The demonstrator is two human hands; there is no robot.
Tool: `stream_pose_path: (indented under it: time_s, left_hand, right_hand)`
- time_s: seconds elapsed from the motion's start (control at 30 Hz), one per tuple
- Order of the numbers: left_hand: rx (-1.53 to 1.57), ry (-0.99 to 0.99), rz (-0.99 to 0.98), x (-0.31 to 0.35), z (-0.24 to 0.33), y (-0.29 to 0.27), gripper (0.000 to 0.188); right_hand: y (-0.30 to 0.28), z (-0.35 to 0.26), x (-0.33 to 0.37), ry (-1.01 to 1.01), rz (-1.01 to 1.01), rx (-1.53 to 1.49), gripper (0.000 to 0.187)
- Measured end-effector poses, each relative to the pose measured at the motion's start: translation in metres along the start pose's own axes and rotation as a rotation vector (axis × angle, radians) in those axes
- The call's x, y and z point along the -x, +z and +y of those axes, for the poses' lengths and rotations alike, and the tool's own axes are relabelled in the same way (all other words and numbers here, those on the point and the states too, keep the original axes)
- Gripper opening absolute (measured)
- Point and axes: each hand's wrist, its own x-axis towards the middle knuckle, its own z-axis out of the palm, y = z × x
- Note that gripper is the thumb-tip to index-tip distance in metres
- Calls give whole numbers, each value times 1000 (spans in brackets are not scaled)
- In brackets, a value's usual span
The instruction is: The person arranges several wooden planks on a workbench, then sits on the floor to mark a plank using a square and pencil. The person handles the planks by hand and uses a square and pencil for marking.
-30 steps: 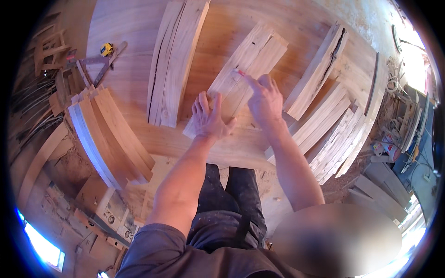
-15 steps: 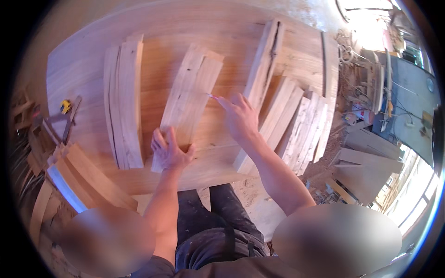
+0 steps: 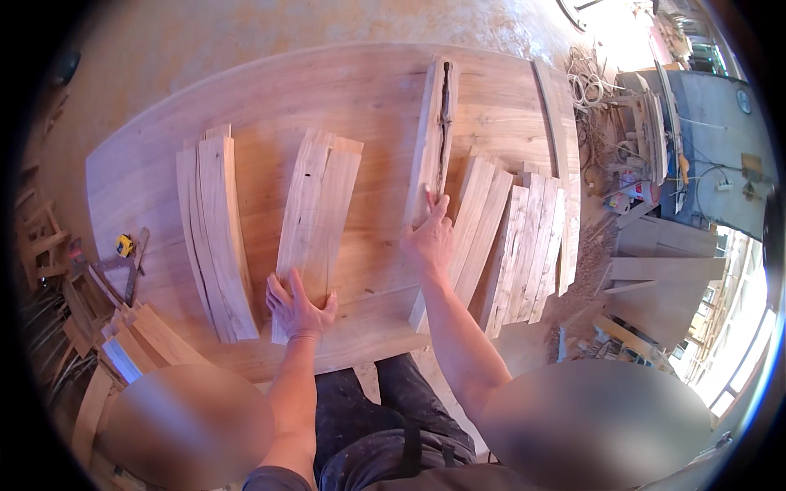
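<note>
My left hand [image 3: 301, 307] rests with spread fingers on the near end of a pair of pale boards [image 3: 315, 204] lying side by side at the middle of a wide wooden tabletop [image 3: 372, 270]. My right hand [image 3: 429, 241] is closed on a slim reddish pencil [image 3: 428, 193], mostly hidden by the fingers. That hand is over the near end of a long board with a dark crack [image 3: 435, 123] and apart from the middle pair. To the left lies another group of boards [image 3: 214, 237].
Several more planks [image 3: 532, 245] lie along the tabletop's right side. A yellow tape measure [image 3: 124, 245] and a carpenter's square [image 3: 133, 274] are at the left edge. Offcuts [image 3: 155, 340] stand at the lower left. Sheet panels [image 3: 663, 270] and scrap cover the floor at right.
My right hand, with the pencil, has moved away from the middle boards to the cracked board on the right. My left hand stays on the middle boards. The view has shifted.
</note>
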Motion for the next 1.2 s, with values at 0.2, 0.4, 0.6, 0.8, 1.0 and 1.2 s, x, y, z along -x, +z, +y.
stream_pose_path:
  time_s: [0.2, 0.4, 0.6, 0.8, 1.0, 1.2]
  left_hand:
    - [-28, -19, -31, 0, 4, -1, 102]
    - [-87, 63, 23, 4, 6, 2, 99]
    - [-101, 126, 76, 7, 4, 5, 96]
    - [-124, 167, 158, 11, -6, 20, 95]
    - [-77, 39, 140, 12, -17, 23, 100]
    - [1283, -342, -700, 230, 0, 21, 59]
  right_hand:
    - [-30, 31, 16, 48, -443, -741, 95]
    - [-8, 115, 113, 306, -816, -1920, 78]
    - [6, 141, 182, 424, -659, -2295, 60]
    - [7, 191, 243, 235, -820, -2422, 63]
    - [21, 264, 380, 308, -832, -2260, 62]
    - [47, 323, 521, 270, -755, -2339, 66]
